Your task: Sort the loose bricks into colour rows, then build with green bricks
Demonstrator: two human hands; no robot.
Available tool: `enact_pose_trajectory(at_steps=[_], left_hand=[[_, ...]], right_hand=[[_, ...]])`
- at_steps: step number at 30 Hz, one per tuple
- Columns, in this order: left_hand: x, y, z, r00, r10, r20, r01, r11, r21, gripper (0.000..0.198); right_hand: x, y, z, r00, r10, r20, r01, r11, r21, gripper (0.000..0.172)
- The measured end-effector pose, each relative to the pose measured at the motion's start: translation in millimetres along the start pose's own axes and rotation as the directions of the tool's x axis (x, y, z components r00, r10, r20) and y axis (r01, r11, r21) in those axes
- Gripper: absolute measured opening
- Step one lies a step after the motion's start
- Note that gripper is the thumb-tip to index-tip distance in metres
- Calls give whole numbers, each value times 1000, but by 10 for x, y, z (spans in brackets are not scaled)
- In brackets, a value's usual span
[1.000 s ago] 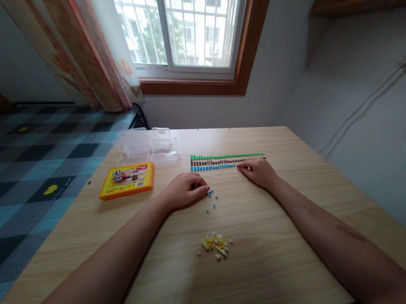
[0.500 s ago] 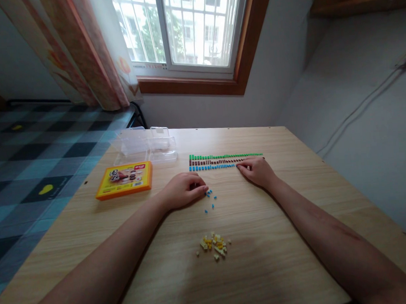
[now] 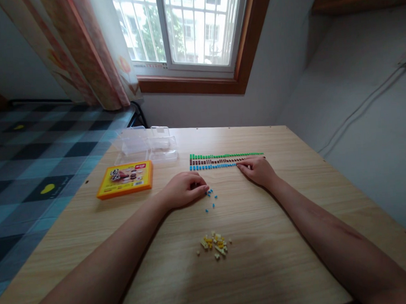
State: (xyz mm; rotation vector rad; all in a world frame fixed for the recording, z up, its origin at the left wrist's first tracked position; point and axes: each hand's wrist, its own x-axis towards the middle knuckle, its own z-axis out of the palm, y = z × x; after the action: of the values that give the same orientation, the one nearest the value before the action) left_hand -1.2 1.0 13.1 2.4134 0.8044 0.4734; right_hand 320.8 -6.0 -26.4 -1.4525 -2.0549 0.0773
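Three rows of tiny bricks lie side by side on the wooden table: a green row, a brown row and a blue row. My right hand rests at the right end of the blue row, its fingers pinched together at the last brick. My left hand lies curled on the table, fingertips beside a few loose blue bricks. A small heap of yellow and cream bricks sits nearer to me.
An orange box lies at the left of the table, with a clear plastic case behind it. A bed with a checked cover stands to the left. A window and a curtain are behind the table.
Both hands have stayed where they were. Only the view has shifted slightly.
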Motion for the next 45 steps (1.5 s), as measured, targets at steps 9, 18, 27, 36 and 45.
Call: enact_pose_trajectory(at_steps=[9, 18, 27, 36, 45], left_hand=[[-1, -15, 24, 1000, -10, -26, 11, 1000, 10, 16], [-5, -44, 41, 999, 22, -45, -22, 1000, 2, 20], [-15, -6, 33, 998, -30, -52, 32, 998, 45, 20], [-18, -18, 24, 998, -46, -36, 47, 998, 33, 20], [-7, -32, 38, 999, -36, -35, 37, 999, 11, 18]], right_hand=[[-22, -114, -20, 997, -75, -2, 75, 996, 51, 23], [-156, -825, 36, 906, -366, 213, 313, 918, 244, 24], [-160, -838, 73, 870, -404, 283, 373, 914, 158, 25], [-121, -385, -117, 953, -222, 207, 233, 972, -30, 23], [-18, 12, -94, 999, -15, 46, 20, 995, -95, 21]])
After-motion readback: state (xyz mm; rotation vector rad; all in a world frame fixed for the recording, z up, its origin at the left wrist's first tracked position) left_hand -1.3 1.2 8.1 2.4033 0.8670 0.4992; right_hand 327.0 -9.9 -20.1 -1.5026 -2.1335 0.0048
